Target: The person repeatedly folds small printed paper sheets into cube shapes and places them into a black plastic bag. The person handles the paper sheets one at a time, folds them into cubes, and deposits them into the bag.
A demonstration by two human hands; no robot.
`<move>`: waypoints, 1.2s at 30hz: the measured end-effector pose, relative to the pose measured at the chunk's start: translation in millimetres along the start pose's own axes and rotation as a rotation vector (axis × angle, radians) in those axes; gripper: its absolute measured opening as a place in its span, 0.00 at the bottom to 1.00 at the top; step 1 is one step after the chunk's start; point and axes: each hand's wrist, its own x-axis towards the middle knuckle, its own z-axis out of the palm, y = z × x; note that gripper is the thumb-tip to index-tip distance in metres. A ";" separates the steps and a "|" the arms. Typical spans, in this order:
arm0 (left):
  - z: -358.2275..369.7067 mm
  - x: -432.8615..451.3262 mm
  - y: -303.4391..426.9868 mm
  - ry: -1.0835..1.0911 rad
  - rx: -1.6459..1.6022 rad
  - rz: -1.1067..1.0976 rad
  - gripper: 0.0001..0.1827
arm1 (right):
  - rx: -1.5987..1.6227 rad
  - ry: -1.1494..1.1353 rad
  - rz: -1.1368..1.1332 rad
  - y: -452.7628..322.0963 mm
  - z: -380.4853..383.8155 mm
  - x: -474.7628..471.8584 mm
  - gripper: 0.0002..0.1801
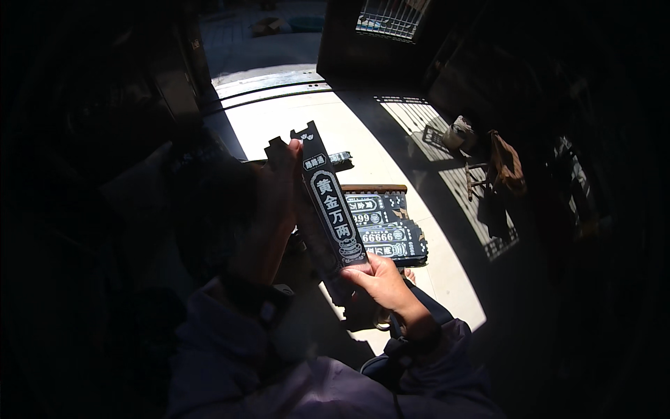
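A long black printed cardboard box (335,214) with notched end flaps is held up between my hands, tilted with its top to the left. It bears white writing and a silver outline pattern. In shade, my left hand (280,194) grips its upper left side, thumb near the top. My right hand (386,287) holds the lower end, thumb across the front. Beyond the box lies a stack of similar flat black cardboard pieces (390,233), partly covered by it, beside a wooden edge (377,188). Another black printed bundle (343,160) lies farther off, partly hidden by the box.
Bright sun falls on the pale floor (282,115) by an open doorway. To the right stand a white container (458,132) and a small stool (473,180) near a brown cloth (506,165). A barred door (392,21) stands ahead. Deep shadow hides the left side.
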 end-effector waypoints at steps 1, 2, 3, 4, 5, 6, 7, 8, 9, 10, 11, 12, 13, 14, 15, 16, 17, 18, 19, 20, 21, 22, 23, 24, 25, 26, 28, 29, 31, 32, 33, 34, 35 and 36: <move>-0.5 -2.8 -0.7 -0.072 0.041 -0.004 0.15 | 0.017 0.034 0.023 0.1 0.7 0.2 0.12; -1.0 -8.4 -2.4 -0.100 0.097 -0.057 0.15 | 0.049 0.043 0.024 -0.3 1.0 1.1 0.12; -0.7 -15.2 -5.3 -0.153 0.137 -0.081 0.15 | 0.081 0.053 0.025 -0.5 1.4 1.9 0.13; 1.6 -19.8 -9.4 -0.203 0.140 -0.212 0.13 | 0.047 0.063 0.015 -1.8 0.5 6.1 0.11; 6.7 -27.4 -17.2 -0.237 0.087 -0.187 0.11 | 0.096 0.036 -0.080 -3.0 -0.1 9.1 0.11; 8.4 -34.5 -22.5 -0.246 0.097 -0.243 0.10 | 0.126 0.008 -0.077 -4.3 -0.9 12.6 0.10; 10.9 -41.3 -28.3 -0.260 0.101 -0.295 0.10 | 0.145 -0.005 -0.065 -6.3 -2.5 15.9 0.10; 12.4 -47.5 -33.6 -0.274 0.108 -0.351 0.10 | 0.159 0.036 -0.082 -8.4 -3.9 18.5 0.09; 13.1 -52.4 -37.9 -0.295 0.111 -0.404 0.10 | 0.340 0.052 -0.172 -9.0 -0.8 21.0 0.11; 14.7 -55.6 -42.8 -0.290 0.197 -0.385 0.09 | 0.359 0.063 -0.116 -15.3 -9.5 24.1 0.13; 13.3 -57.7 -45.3 -0.318 0.173 -0.404 0.08 | 0.338 0.163 -0.060 -18.9 -12.3 25.9 0.16; 12.2 -58.5 -47.5 -0.335 0.207 -0.341 0.08 | 0.343 0.186 -0.106 -24.2 -16.8 27.7 0.18; 10.5 -58.8 -49.6 -0.353 0.235 -0.269 0.09 | 0.334 0.258 -0.310 -26.9 -17.0 28.9 0.20; 8.5 -60.7 -52.1 -0.386 0.255 -0.203 0.10 | 0.367 0.266 -0.279 -32.3 -22.5 30.1 0.21; 5.9 -61.8 -54.5 -0.441 0.304 -0.252 0.09 | 0.394 0.224 -0.292 -35.7 -25.2 30.7 0.22; 4.3 -63.2 -57.1 -0.470 0.380 -0.288 0.09 | 0.542 0.131 -0.263 -38.1 -26.0 31.7 0.20; 2.7 -64.9 -60.2 -0.505 0.460 -0.330 0.09 | 0.505 0.152 -0.249 -39.8 -26.6 33.1 0.13; 1.3 -67.4 -63.2 -0.524 0.383 -0.387 0.09 | 0.515 0.157 -0.281 -39.6 -25.1 33.3 0.11; 0.4 -68.5 -65.8 -0.540 0.377 -0.363 0.09 | 0.525 0.190 -0.303 -39.2 -24.1 34.3 0.08; -1.2 -69.9 -67.8 -0.545 0.399 -0.379 0.09 | 0.520 0.252 -0.311 -38.1 -22.8 35.7 0.08; -2.4 -72.0 -70.2 -0.539 0.421 -0.382 0.09 | 0.513 0.308 -0.304 -36.6 -22.8 36.4 0.07; -2.6 -74.4 -73.2 -0.574 0.346 -0.462 0.10 | 0.561 0.337 -0.315 -36.2 -24.8 38.4 0.07; -3.5 -79.6 -76.8 -0.569 0.345 -0.529 0.11 | 0.576 0.362 -0.378 -35.9 -29.0 39.4 0.08; -4.7 -83.1 -79.7 -0.587 0.369 -0.561 0.11 | 0.553 0.416 -0.361 -36.2 -34.7 40.2 0.07; -6.5 -86.4 -82.6 -0.636 0.363 -0.582 0.12 | 0.528 0.460 -0.366 -36.7 -41.7 40.5 0.07; -7.8 -89.0 -85.3 -0.653 0.404 -0.581 0.12 | 0.535 0.482 -0.372 -37.5 -48.3 40.9 0.05; -12.0 -94.0 -89.4 -0.659 0.435 -0.631 0.12 | 0.553 0.458 -0.390 -38.8 -60.4 40.1 0.06; -14.3 -96.6 -90.5 -0.661 0.439 -0.648 0.11 | 0.559 0.475 -0.364 -39.4 -65.0 39.4 0.07; -17.6 -99.6 -89.4 -0.689 0.502 -0.698 0.10 | 0.599 0.521 -0.387 -42.3 -74.2 37.2 0.08; -19.2 -100.8 -87.8 -0.693 0.527 -0.714 0.10 | 0.590 0.537 -0.370 -42.8 -75.8 37.3 0.08; -17.7 -102.4 -85.9 -0.682 0.557 -0.727 0.10 | 0.582 0.525 -0.357 -44.6 -78.4 37.3 0.08; -20.6 -103.5 -81.4 -0.724 0.547 -0.749 0.11 | 0.556 0.575 -0.396 -43.7 -78.9 36.4 0.09; -18.4 -109.8 -79.3 -0.660 0.549 -0.822 0.11 | 0.640 0.563 -0.393 -46.4 -83.6 36.4 0.10; -19.2 -113.1 -75.4 -0.659 0.532 -0.841 0.12 | 0.616 0.518 -0.410 -45.5 -84.6 35.9 0.10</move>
